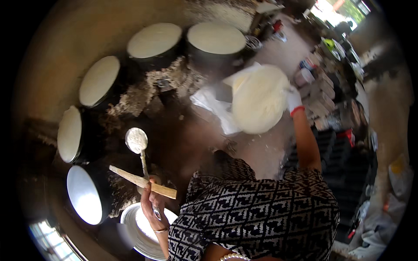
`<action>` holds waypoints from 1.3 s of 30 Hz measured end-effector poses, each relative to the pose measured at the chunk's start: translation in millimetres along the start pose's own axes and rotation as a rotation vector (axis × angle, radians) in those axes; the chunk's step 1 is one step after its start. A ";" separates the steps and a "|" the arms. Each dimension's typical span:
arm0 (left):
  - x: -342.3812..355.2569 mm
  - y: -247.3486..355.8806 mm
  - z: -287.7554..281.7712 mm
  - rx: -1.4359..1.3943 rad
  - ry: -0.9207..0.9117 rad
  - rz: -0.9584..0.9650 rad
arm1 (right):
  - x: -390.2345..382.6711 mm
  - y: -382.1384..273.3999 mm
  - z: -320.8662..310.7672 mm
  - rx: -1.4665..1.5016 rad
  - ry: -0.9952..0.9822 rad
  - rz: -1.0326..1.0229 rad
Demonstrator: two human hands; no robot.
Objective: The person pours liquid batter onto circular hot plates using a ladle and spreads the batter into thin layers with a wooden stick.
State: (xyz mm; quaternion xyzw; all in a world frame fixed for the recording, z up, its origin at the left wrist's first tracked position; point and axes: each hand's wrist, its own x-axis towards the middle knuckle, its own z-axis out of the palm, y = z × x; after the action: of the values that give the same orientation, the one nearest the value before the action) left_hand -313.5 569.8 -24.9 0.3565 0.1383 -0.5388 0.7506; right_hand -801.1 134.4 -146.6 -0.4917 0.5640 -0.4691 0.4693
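Observation:
My left hand (154, 204), bare with a bracelet, is closed around the handle of a ladle (136, 140) filled with white batter and around a flat wooden scraper (126, 175) lying across it. Both are above a wide basin (126, 217) holding white batter. Reaching forward on the right, my right hand (294, 100) wears a white glove with a red cuff. Its fingers, slightly blurred, grip the right edge of a large, thin, pale flatbread (261, 100). The flatbread overlaps a white sheet (215, 108) on its left.
Several round griddles covered with pale batter, such as the one at the far middle (216, 38), curve around the left. The nearest griddle (84, 195) is shiny and bare. Rough clay (139, 93) surrounds them. Bricks (322, 91) and dark ridged crates (331, 161) stand at right.

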 end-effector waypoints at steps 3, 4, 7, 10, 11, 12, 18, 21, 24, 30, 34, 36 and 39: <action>39.4 -20.9 20.3 -0.110 -0.067 -0.135 | 57.6 -27.0 1.3 -0.666 0.225 -0.577; 49.6 -29.1 33.7 -0.098 -0.057 -0.136 | 71.2 -20.9 -0.9 -0.720 0.219 -0.443; 66.0 -51.6 80.2 -0.035 0.051 -0.125 | 114.1 33.7 18.7 -0.626 0.196 0.007; 91.5 -57.2 68.9 -0.008 0.003 -0.149 | 99.0 102.4 53.0 -0.848 0.080 -0.028; 91.8 -63.3 72.7 -0.004 0.073 -0.094 | 89.0 120.2 68.3 -0.993 0.014 -0.119; 93.3 -70.3 82.4 0.005 0.142 -0.046 | 87.9 139.9 77.8 -1.057 -0.058 -0.101; 105.4 -88.1 133.0 -0.088 0.338 0.045 | 74.0 219.6 109.9 -1.349 -0.230 -0.204; 100.8 -95.2 139.8 -0.081 0.413 0.120 | 74.3 211.6 122.4 -1.388 -0.309 -0.196; 96.8 -98.4 124.9 -0.064 0.386 0.143 | 78.9 207.1 128.4 -1.448 -0.385 -0.152; 74.8 -113.5 109.5 0.151 0.487 0.251 | 35.6 82.6 245.8 -0.321 -0.514 0.163; 71.5 -113.9 46.0 0.356 0.446 0.288 | -66.9 13.5 350.4 -0.208 -1.291 -0.329; 70.5 -113.7 42.9 0.192 0.645 0.251 | -128.7 -41.6 380.0 0.005 -1.791 -0.351; 52.9 -126.7 33.5 0.156 0.698 0.454 | -197.5 -75.4 374.2 -0.050 -1.953 -0.676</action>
State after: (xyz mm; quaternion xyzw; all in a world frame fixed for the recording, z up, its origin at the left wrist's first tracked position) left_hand -414.2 488.4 -81.4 0.5949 0.2610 -0.2157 0.7290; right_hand -406.8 299.9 -103.2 -0.8003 -0.2207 0.0390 0.5561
